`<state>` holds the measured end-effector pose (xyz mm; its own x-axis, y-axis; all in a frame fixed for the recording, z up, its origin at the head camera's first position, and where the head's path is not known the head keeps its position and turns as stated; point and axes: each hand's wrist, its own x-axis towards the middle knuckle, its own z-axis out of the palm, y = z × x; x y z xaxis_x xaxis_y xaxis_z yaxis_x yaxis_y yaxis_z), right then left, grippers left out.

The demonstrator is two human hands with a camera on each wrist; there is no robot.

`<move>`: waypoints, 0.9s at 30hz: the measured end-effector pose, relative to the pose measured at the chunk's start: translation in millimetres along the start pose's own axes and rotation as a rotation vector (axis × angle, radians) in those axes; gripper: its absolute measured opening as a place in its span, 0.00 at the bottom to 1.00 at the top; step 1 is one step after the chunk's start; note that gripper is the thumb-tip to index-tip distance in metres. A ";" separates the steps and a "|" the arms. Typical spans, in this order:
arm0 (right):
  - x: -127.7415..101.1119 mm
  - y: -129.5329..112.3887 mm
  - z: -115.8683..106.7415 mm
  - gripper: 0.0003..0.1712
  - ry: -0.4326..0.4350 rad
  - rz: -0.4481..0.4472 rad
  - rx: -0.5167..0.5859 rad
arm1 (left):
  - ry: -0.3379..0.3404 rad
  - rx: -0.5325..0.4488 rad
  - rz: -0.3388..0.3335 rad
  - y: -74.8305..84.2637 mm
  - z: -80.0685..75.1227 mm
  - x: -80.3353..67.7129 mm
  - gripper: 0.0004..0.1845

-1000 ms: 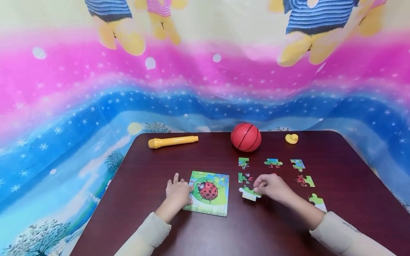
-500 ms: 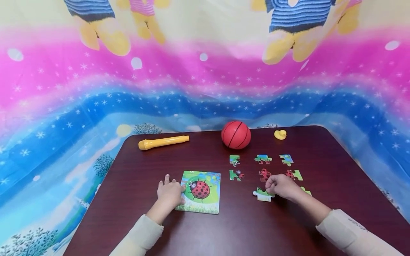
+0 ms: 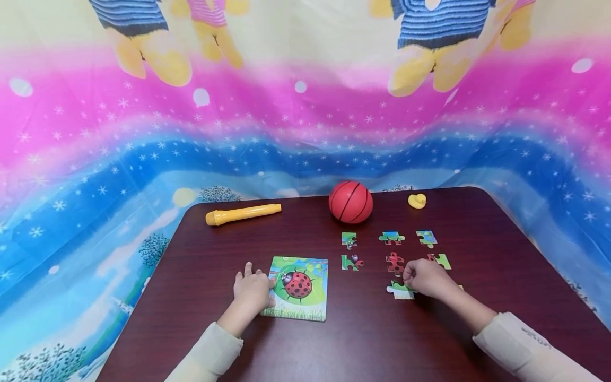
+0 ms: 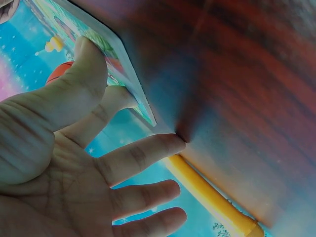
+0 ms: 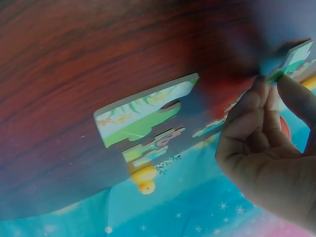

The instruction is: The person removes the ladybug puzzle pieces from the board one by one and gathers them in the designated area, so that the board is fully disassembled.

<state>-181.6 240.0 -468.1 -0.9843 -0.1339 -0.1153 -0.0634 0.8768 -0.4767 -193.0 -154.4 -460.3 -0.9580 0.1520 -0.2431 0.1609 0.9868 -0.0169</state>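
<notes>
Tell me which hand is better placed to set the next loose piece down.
Right, probably. The right hand already pinches a puzzle piece beside the other loose pieces. The left hand rests on the ladybug puzzle board edge, steadying it, far from them.

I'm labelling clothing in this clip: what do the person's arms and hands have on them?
Both arms wear long cream-coloured sleeves, left sleeve and right sleeve, ending at the wrists. The left hand and right hand are bare: no gloves, rings or watch visible.
</notes>
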 end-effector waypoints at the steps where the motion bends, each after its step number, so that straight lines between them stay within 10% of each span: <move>1: 0.4 -0.4 1.0 0.06 0.009 -0.004 -0.017 | 0.002 0.000 0.000 -0.3 0.1 0.0 0.28; 12: -3.1 -26.6 19.4 0.12 0.166 -0.105 -0.132 | -0.005 0.000 0.000 0.1 0.4 -2.1 0.28; 27: 37.9 -184.6 89.9 0.02 0.129 -0.538 -0.254 | -0.060 -0.005 0.001 -1.4 -7.4 -0.5 0.28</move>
<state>-192.3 31.6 -462.8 -0.8145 -0.5451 0.1985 -0.5788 0.7868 -0.2144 -194.5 -155.5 -452.9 -0.9417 0.1498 -0.3012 0.1608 0.9869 -0.0120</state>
